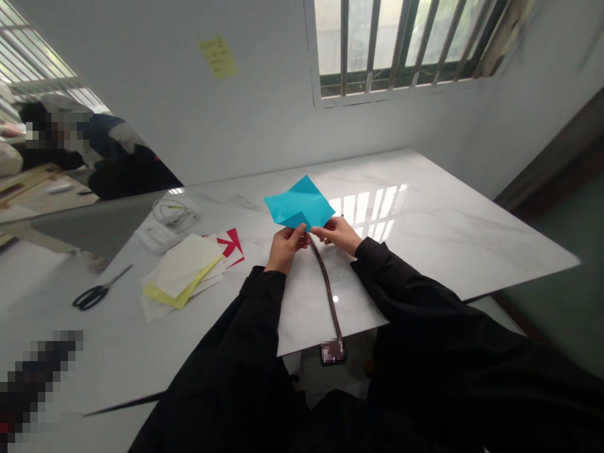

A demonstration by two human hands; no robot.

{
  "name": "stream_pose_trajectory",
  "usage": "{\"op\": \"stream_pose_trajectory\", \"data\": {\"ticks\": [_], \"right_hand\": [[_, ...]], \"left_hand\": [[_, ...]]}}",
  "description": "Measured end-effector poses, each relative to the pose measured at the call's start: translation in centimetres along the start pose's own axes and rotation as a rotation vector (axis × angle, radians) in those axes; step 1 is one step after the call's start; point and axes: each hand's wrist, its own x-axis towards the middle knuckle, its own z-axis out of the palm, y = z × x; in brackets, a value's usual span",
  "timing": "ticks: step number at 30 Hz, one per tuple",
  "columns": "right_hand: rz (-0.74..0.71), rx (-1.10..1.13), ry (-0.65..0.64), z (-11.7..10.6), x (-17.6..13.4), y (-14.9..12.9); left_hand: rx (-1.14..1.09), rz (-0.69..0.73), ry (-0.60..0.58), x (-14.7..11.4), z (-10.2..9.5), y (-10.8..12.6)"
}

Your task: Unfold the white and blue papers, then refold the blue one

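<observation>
The left hand [287, 246] and right hand [341, 235] pinch the blue paper [301, 197] along its near side. Probably light and easily creased, it suits gentle edge holds.

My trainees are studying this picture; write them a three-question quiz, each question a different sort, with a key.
1. True or false: the right hand holds the scissors.
2. What colour is the sheet held by the right hand and left hand? A) red B) blue C) yellow
3. Fill in: the yellow note is on the ____.

Key: 1. False; they lie on the table. 2. B. 3. wall.
</observation>
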Motion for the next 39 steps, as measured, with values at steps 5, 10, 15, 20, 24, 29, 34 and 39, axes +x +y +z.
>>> {"op": "stream_pose_trajectory", "data": {"ticks": [5, 10, 15, 20, 24, 29, 34, 39], "right_hand": [[-0.002, -0.014, -0.015, -0.1, 0.3, 0.4], [0.005, -0.008, -0.004, 0.1, 0.3, 0.4], [0.007, -0.015, -0.024, 0.0, 0.3, 0.3], [-0.015, 0.134, -0.121, 0.0, -0.2, -0.4], [0.046, 0.321, -0.13, -0.2, -0.5, -1.1], [0.106, 0.422, -0.046, -0.6, -0.4, -1.2], [0.092, 0.456, 0.019, -0.6, -0.3, -1.3], [0.067, 0.384, 0.084, -0.6, -0.5, -1.6]], "left_hand": [[-0.063, -0.005, 0.03, 0.2, 0.0, 0.2], [-0.129, -0.043, 0.053, 0.3, -0.1, 0.5], [-0.155, -0.067, 0.068, 0.3, 0.0, 0.5], [-0.194, -0.086, 0.079, 0.3, -0.1, 0.5], [-0.278, -0.106, 0.126, 0.6, -0.4, 0.8], [-0.311, -0.172, 0.076, 0.6, -0.5, 0.8], [-0.244, -0.205, -0.023, 0.0, -0.1, 1.2], [-0.188, -0.189, -0.068, -0.4, 0.1, 1.6]]}}
